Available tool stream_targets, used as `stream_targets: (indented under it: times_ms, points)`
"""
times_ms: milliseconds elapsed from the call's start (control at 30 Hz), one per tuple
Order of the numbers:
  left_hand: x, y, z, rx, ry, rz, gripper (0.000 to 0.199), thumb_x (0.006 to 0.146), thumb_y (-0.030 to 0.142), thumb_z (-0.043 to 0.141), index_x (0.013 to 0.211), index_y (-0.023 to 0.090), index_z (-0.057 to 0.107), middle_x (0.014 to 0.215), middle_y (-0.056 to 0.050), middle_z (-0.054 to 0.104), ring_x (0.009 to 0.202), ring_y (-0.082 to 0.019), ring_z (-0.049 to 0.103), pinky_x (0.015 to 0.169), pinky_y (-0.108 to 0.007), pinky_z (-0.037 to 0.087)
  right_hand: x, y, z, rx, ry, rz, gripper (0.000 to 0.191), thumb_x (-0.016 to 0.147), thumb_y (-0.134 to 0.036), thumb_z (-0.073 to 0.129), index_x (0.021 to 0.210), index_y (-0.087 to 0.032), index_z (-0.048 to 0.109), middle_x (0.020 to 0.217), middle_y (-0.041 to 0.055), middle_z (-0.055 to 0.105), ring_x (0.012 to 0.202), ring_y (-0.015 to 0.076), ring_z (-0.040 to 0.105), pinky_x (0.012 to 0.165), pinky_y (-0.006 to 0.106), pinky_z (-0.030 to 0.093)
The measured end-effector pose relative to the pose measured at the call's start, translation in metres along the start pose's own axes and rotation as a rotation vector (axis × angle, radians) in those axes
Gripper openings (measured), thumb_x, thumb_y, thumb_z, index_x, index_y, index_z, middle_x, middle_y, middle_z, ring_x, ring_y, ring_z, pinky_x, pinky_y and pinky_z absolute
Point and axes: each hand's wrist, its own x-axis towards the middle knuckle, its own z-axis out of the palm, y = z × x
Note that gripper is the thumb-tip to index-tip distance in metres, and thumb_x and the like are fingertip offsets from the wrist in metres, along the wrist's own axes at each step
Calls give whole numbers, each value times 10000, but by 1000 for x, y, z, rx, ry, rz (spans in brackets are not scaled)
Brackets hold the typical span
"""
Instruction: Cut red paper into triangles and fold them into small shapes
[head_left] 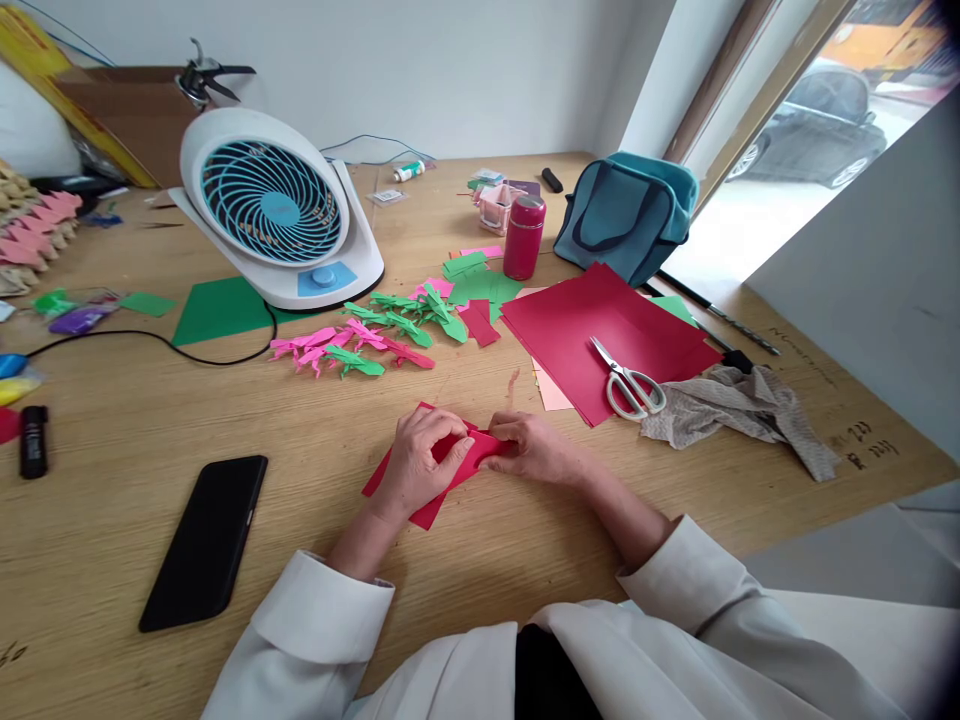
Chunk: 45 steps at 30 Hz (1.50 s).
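Observation:
A folded piece of red paper (466, 465) is held between my two hands just above the table. My left hand (421, 455) pinches it near its upper edge with thumb and fingers. At its right end, my right hand (534, 447) grips the same piece, thumb below and fingers above. Other red paper strips (429, 513) stick out under and to the left of my left hand. Beyond my hands lie several folded paper figures in green (405, 325) and pink (319, 347). White-handled scissors (634, 385) rest on a stack of red paper sheets (592, 325) to the right.
A white fan (281, 210) stands at the back left, its black cord (150, 335) running left. A black phone (204, 545) lies at the near left. Behind the paper stand a red thermos (524, 238) and a blue bag (626, 215). A crumpled cloth (739, 405) lies right.

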Motion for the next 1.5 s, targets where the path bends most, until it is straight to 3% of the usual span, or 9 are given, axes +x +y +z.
stream_targets:
  times_ms: [233,400,767,1200,1300,1500]
  points:
    - [1,2,-1,4,-85,14,62,907,252,588,856,226,610,938,-7,716,902,-187,620,874,-387,414,0,-7,3,-20,-19,-55,264,909,-378,660,760,-162,623,821,30,575,714,133,545,680,255,401]
    - [1,7,1,-3,-52,26,96,906,254,578,816,230,603,886,-10,714,868,-191,616,868,-390,420,1,-11,7,-3,-28,-101,258,911,-387,654,763,-177,627,802,23,575,721,139,538,685,262,397]
    - [2,-3,-3,-131,1,-41,154,883,165,551,741,217,584,967,-40,704,955,-202,636,916,-389,453,2,-9,-1,251,58,34,408,904,-490,639,683,-156,568,759,5,530,668,116,492,626,255,383]
    - [2,-8,-2,-147,55,-52,169,909,213,564,740,213,562,808,-29,653,835,-181,619,810,-337,487,1,8,-5,505,165,257,443,801,-569,713,726,-147,602,666,-16,530,623,104,450,549,223,350]
    - [2,-8,-1,-152,67,-61,175,916,227,562,742,212,564,799,-26,654,817,-176,623,797,-326,489,2,11,-5,554,162,279,437,778,-558,738,715,-149,595,627,-28,510,591,96,424,523,221,325]
    - [-1,-7,-1,-185,120,-106,195,908,266,600,724,209,572,761,-17,660,742,-160,614,745,-313,487,5,17,-1,714,223,260,405,740,-515,791,737,-163,589,700,-10,589,645,112,504,595,243,399]
